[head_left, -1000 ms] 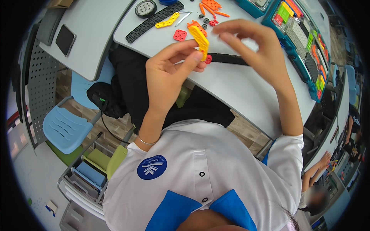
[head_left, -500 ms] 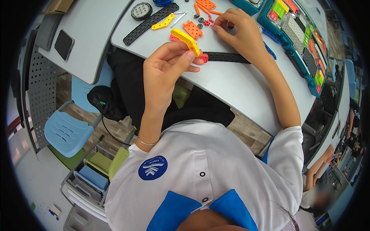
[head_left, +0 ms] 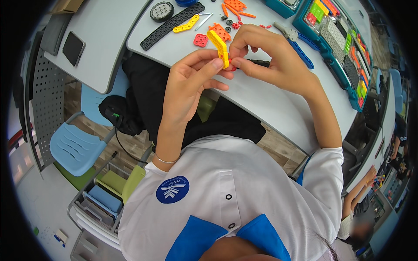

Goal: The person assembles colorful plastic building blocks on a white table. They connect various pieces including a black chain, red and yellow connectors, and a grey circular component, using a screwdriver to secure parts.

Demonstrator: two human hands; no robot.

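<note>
My left hand [head_left: 189, 78] is closed on a yellow angled building beam [head_left: 220, 45], held upright above the table's near edge by thumb and fingers. My right hand [head_left: 276, 56] has come up against the lower end of the beam. Its thumb and fingertips pinch at a small red piece [head_left: 233, 66] there, mostly covered by the fingers. Under the right hand lies a black strip [head_left: 260, 63], partly hidden. On the table just beyond the beam are a red square plate [head_left: 200, 40] and an orange perforated plate [head_left: 221, 31].
Farther back lie a black wheel [head_left: 161, 11], a long black track [head_left: 172, 27], another yellow beam [head_left: 186, 24] and several small red and orange parts. Blue beams [head_left: 300, 54] lie at right, beside a teal parts case [head_left: 339, 65]. A phone [head_left: 73, 49] rests on the left table.
My right hand has moved from the small red parts on the table toward me and left, meeting the yellow beam. My left hand keeps hold of the beam, now more upright.
</note>
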